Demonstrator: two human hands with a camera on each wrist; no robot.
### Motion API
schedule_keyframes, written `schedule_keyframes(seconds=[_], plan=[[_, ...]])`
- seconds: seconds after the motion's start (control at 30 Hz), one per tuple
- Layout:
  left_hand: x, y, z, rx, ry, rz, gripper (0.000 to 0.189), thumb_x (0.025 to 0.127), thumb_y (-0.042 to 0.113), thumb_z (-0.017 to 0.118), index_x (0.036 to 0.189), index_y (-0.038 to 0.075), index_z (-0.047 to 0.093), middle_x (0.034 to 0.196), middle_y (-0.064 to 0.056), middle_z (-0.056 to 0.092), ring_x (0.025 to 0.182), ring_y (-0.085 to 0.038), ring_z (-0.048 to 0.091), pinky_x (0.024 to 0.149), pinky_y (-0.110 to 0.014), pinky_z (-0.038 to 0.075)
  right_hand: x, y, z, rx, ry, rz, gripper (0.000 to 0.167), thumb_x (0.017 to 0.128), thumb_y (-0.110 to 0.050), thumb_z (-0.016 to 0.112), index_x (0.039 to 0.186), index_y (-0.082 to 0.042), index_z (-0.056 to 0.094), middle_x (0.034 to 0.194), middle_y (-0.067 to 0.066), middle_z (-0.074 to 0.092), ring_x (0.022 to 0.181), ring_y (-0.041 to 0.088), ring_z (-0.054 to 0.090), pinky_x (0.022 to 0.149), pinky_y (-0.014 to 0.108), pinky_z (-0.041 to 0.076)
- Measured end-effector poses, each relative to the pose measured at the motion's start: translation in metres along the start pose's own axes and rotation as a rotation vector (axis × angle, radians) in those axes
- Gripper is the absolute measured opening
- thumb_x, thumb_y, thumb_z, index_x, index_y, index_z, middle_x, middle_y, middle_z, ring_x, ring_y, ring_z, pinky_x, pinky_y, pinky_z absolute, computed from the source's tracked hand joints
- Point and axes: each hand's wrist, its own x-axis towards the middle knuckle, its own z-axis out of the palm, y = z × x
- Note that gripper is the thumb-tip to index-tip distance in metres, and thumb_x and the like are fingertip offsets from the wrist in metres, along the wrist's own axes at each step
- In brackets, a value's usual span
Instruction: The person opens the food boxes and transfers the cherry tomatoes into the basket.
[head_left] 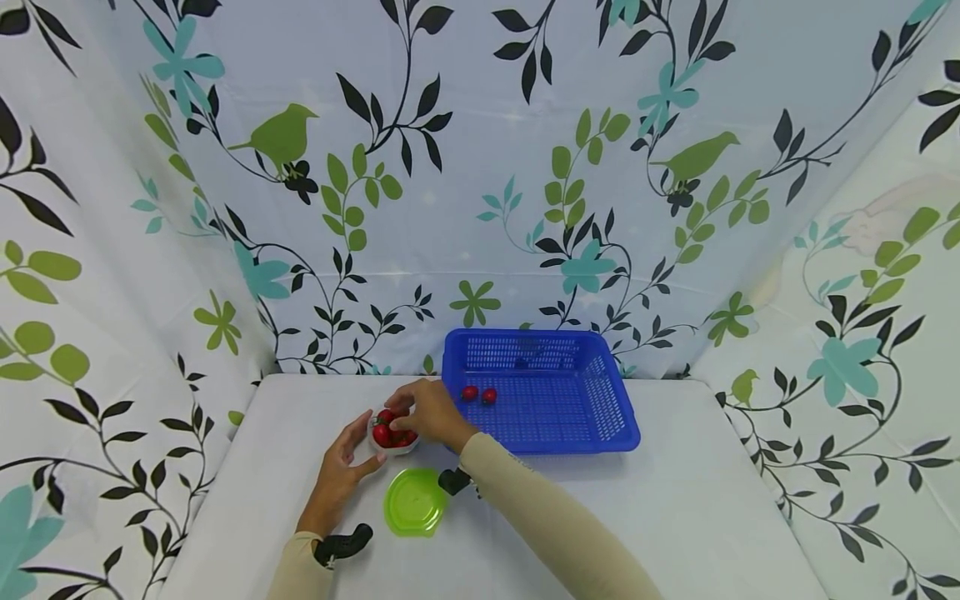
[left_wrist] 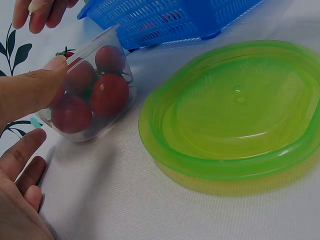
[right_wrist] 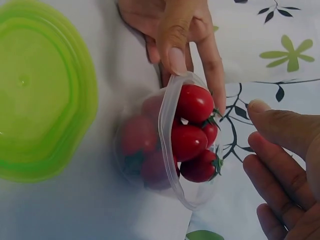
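A clear plastic container holds several red cherry tomatoes, some with green stems. My left hand steadies it from the left, the thumb at the rim and the index finger along the far side; the other fingers spread below. Over the container's right side hovers my right hand, thumb and fingers apart with nothing between them in the right wrist view. A translucent green lid lies on the table in front of the container.
At the back right stands a blue perforated basket with two tomatoes near its left end. The white table meets a leaf-and-bird patterned curtain at the back. Black wrist mounts sit on both forearms.
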Motion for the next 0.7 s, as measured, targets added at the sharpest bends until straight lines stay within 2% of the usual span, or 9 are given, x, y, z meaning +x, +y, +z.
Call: schedule_keyframes(seconds=[0.3,0.53,0.7], plan=[[-0.002,0.002,0.001,-0.006,0.006,-0.003,0.086,0.093,0.022,0.084,0.165,0.033,0.037,0.175,-0.003,0.032,0.165,-0.032,0.021,0.131,-0.071,0.007,0.001,-0.008,0.011,0.025,-0.033,-0.058,0.03,0.089,-0.018,0.087,0.118,-0.023,0.082,0.114,-0.01,0.081,0.109,0.006,0.071,0.102,0.026,0.059],[-0.002,0.001,0.0,-0.011,-0.003,0.009,0.087,0.093,0.02,0.083,0.165,0.032,0.037,0.176,-0.003,0.032,0.165,-0.033,0.022,0.13,-0.072,0.006,0.004,-0.009,0.018,-0.06,-0.027,-0.066,0.028,0.088,-0.02,0.088,0.116,-0.025,0.083,0.113,-0.013,0.08,0.109,0.004,0.069,0.103,0.025,0.057],[-0.002,0.002,0.0,-0.018,0.0,0.011,0.084,0.095,0.019,0.082,0.165,0.03,0.037,0.175,-0.003,0.032,0.165,-0.032,0.022,0.13,-0.072,0.006,0.007,-0.006,0.021,-0.131,-0.022,-0.11,0.028,0.087,-0.019,0.089,0.114,-0.027,0.084,0.114,-0.012,0.08,0.112,0.007,0.067,0.107,0.027,0.053]])
